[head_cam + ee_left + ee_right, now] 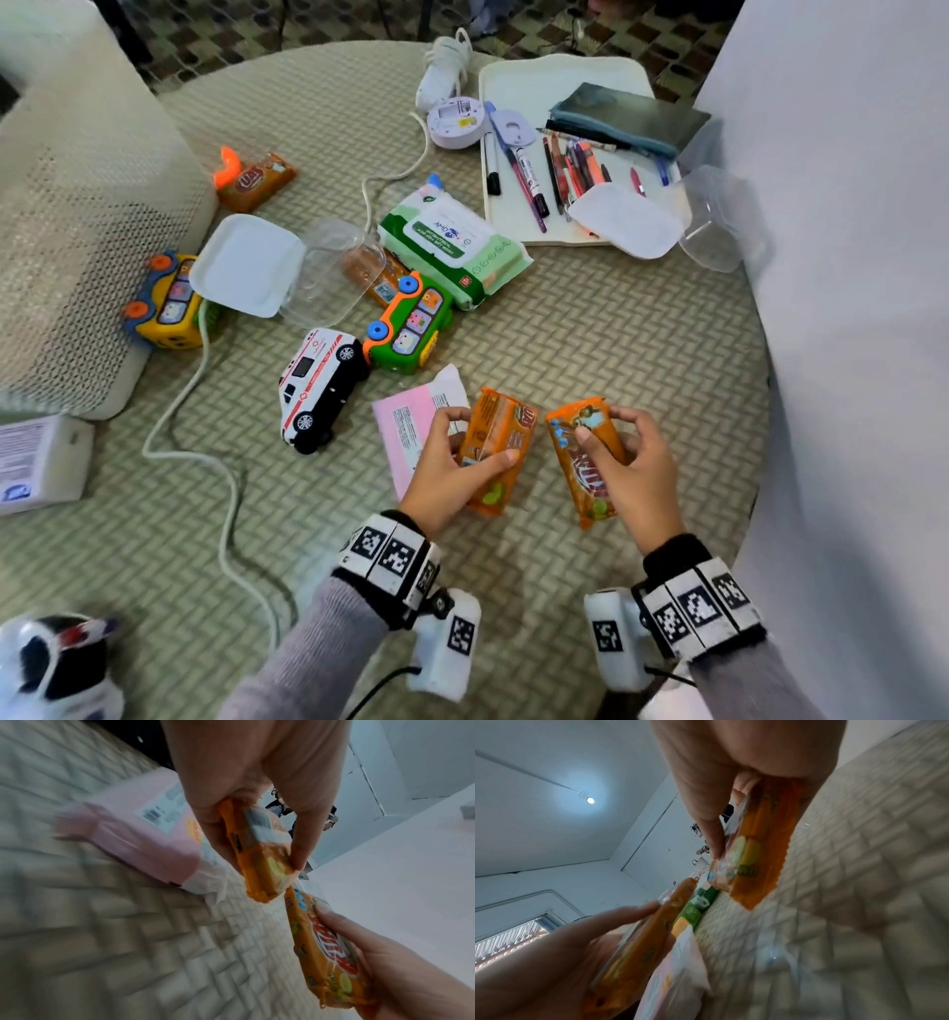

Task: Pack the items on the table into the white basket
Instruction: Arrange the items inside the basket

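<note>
Here the left hand (452,473) grips one orange snack pack (495,452), the right hand (634,473) another orange pack (580,462), both just above the woven table (590,334).

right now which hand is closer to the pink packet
Left. The left hand, gripping an orange snack pack, sits right over the pink packet and overlaps its edge. The right hand holds another orange pack farther off, beyond the left one.
</note>
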Demonstrator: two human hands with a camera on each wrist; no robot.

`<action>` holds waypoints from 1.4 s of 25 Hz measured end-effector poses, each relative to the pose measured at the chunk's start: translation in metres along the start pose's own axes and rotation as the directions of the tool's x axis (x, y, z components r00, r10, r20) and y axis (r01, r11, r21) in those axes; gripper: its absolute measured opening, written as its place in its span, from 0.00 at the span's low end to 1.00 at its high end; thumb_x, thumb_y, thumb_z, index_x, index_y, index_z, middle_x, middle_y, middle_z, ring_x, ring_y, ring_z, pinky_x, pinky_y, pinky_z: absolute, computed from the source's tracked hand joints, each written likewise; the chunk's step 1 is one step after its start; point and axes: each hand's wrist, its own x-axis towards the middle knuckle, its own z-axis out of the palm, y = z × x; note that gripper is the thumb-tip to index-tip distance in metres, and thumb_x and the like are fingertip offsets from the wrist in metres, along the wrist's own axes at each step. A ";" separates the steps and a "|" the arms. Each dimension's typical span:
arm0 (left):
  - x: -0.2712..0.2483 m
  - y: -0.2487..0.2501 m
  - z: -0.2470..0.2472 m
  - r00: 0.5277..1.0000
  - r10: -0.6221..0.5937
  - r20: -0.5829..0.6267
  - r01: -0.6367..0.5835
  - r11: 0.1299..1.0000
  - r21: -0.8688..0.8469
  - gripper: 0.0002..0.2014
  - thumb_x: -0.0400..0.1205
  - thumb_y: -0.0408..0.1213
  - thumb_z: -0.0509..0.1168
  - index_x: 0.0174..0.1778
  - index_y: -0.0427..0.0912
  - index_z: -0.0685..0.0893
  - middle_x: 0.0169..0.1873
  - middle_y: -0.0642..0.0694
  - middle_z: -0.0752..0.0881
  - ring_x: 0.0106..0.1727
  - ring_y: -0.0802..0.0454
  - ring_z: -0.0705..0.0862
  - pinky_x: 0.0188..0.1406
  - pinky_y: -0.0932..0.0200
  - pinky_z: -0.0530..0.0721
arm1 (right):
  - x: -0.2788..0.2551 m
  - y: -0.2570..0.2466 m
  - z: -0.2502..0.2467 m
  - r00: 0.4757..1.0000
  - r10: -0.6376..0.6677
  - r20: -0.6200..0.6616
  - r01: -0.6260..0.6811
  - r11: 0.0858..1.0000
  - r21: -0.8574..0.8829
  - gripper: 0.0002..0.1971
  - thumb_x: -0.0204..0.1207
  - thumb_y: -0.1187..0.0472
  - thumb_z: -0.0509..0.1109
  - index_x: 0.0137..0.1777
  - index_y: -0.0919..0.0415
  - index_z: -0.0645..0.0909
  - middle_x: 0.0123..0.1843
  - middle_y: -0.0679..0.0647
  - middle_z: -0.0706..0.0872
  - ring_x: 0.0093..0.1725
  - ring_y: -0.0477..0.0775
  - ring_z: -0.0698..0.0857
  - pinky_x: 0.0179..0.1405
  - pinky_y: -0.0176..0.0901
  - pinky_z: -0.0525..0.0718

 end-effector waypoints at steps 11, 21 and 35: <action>-0.085 -0.018 -0.095 0.992 0.050 0.116 -0.046 0.998 -0.041 0.18 0.77 0.28 0.71 0.57 0.43 0.71 0.44 0.39 0.89 0.36 0.55 0.89 0.31 0.61 0.85 | -0.130 0.005 0.057 0.993 -0.002 -0.114 0.004 1.000 0.022 0.17 0.71 0.59 0.78 0.57 0.55 0.79 0.46 0.56 0.90 0.44 0.53 0.90 0.44 0.50 0.89; -0.154 -0.036 -0.178 0.978 0.075 0.195 -0.081 0.996 0.022 0.18 0.77 0.31 0.72 0.58 0.41 0.72 0.45 0.38 0.89 0.35 0.52 0.89 0.28 0.58 0.86 | -0.255 0.016 0.113 0.968 -0.033 -0.249 0.045 0.998 0.040 0.16 0.71 0.61 0.78 0.56 0.57 0.79 0.42 0.55 0.90 0.40 0.50 0.90 0.40 0.45 0.89; -0.243 -0.055 -0.261 0.952 0.183 0.245 -0.184 0.983 -0.022 0.16 0.76 0.28 0.73 0.53 0.40 0.74 0.39 0.40 0.91 0.33 0.49 0.90 0.24 0.57 0.85 | -0.383 0.028 0.157 0.933 -0.140 -0.333 0.142 0.990 -0.018 0.12 0.72 0.58 0.78 0.50 0.47 0.78 0.37 0.48 0.90 0.41 0.48 0.90 0.46 0.58 0.89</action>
